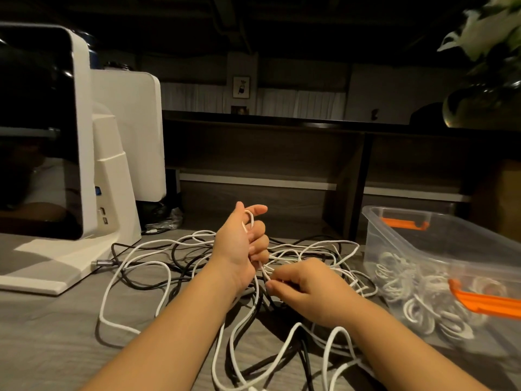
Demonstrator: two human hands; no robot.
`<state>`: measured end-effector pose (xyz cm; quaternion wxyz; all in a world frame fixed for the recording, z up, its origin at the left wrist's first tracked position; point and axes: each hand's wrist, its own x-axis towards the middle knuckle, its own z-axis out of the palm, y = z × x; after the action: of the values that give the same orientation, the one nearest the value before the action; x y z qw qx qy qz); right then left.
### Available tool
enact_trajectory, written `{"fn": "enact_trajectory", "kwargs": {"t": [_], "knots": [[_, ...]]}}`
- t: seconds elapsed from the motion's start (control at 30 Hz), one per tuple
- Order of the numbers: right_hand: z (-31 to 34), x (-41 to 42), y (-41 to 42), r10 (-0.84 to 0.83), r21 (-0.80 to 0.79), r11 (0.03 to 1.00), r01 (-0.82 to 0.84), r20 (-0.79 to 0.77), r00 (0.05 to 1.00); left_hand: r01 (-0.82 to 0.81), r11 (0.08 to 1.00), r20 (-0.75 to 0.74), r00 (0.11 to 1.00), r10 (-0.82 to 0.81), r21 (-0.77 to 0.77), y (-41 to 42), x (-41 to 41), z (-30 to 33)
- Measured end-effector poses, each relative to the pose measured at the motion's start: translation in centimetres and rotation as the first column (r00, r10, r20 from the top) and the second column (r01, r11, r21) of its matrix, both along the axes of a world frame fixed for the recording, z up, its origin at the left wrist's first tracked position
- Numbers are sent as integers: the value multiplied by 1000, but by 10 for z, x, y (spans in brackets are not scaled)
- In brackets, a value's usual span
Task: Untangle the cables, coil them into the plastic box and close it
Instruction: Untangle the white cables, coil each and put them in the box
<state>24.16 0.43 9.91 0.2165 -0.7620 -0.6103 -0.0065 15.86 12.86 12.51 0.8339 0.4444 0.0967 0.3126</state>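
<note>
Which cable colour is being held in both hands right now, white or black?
The white cable: the left hand grips it and the right hand pinches it. The black cables lie untouched on the table.

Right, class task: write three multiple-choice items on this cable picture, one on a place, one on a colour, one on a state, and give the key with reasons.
1. Where does the box stand?
A. right of the cables
B. left of the cables
C. on the shelf

2. What colour are the box's latches?
A. blue
B. orange
C. green

3. What is the left hand doing?
A. lying flat on the desk
B. holding a white cable up
C. pressing on the box

Key: 1 A, the box sits on the desk at the right edge of the tangle. 2 B, both latches on its rim are orange. 3 B, its fingers are curled round a white cable, lifted above the pile, while the right hand pinches the same cable lower down.
</note>
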Motion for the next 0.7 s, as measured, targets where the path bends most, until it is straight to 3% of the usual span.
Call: {"fn": "enact_trajectory", "kwargs": {"t": [0.2, 0.37, 0.43, 0.53, 0.6, 0.7], "knots": [[1, 3, -3, 57, -1, 998, -58, -106, 993, -46, 992, 44, 998, 51, -116, 6, 2, 4], [3, 13, -9, 42, 137, 990, -24, -129, 991, -154, 979, 67, 984, 163, -132, 18, -3, 8], [4, 13, -11, 62, 177, 984, -35, -151, 987, -248, 968, -21, 968, 248, 28, 19, -1, 7], [3, 9, -9, 110, 186, 979, -82, -143, 984, -245, 856, -157, 924, 348, 455, 15, 5, 1], [1, 8, -6, 124, 223, 970, -93, -129, 984, -91, 756, -223, 927, 302, 648, 11, 7, -2], [2, 10, -5, 126, 341, 938, -65, -160, 979, 228, 688, -410, 905, 111, 689, -1, 4, -4]]}}
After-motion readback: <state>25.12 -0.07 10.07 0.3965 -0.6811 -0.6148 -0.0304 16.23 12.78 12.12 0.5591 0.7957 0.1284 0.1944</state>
